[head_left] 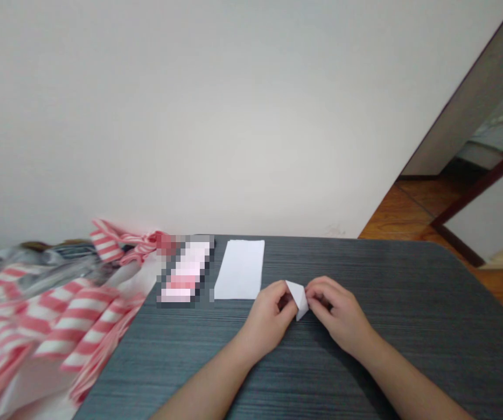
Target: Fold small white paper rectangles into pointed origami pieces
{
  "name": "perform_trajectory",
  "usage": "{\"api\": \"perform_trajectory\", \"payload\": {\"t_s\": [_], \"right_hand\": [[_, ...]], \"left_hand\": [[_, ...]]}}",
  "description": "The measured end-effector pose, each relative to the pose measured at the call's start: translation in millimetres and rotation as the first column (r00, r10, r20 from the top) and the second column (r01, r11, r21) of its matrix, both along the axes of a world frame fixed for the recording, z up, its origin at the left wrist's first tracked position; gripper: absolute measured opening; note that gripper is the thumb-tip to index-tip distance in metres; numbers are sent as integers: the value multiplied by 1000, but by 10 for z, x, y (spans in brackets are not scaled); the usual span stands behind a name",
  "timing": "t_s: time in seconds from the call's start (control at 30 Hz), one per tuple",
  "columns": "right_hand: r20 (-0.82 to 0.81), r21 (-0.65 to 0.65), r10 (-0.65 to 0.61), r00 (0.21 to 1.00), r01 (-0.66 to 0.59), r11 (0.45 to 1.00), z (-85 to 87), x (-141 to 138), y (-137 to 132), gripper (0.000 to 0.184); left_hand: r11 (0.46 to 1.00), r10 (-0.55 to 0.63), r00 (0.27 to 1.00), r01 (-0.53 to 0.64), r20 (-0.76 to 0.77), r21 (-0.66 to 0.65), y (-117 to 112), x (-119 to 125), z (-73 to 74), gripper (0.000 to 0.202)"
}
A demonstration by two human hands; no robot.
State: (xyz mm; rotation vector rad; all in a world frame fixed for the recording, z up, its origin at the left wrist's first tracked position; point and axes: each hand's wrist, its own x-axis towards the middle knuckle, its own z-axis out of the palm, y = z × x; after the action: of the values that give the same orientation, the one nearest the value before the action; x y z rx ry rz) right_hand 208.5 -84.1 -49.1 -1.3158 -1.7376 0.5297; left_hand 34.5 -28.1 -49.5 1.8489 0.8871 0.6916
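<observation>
A small folded piece of white paper [299,297] sits between my two hands, just above the dark grey table [387,303]. My left hand [269,315] pinches its left side with curled fingers. On the other side, my right hand [334,312] grips it with the fingers closed. Both forearms reach in from the bottom edge. A flat white paper strip [240,269] lies on the table just beyond my left hand.
A blurred-out pink and white object [185,274] lies left of the strip. Red-and-white striped plastic bags [59,321] and grey cloth [37,256] cover the left side. A white wall stands behind; wooden floor [409,216] and a doorway are at right.
</observation>
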Motion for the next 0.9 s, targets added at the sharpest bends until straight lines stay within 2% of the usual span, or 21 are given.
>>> {"api": "perform_trajectory", "payload": {"t_s": [0.33, 0.53, 0.9], "right_hand": [[0, -10, -20, 1000, 20, 1000, -1, 7, -7, 11], [10, -13, 43, 999, -43, 999, 14, -3, -13, 15], [-28, -51, 21, 999, -22, 998, 18, -8, -13, 12]], "left_hand": [[1000, -14, 999, 14, 43, -7, -5, 4, 32, 12], [1000, 4, 1000, -4, 21, 14, -7, 3, 30, 10], [1000, 4, 998, -4, 56, -8, -14, 13, 84, 9]]}}
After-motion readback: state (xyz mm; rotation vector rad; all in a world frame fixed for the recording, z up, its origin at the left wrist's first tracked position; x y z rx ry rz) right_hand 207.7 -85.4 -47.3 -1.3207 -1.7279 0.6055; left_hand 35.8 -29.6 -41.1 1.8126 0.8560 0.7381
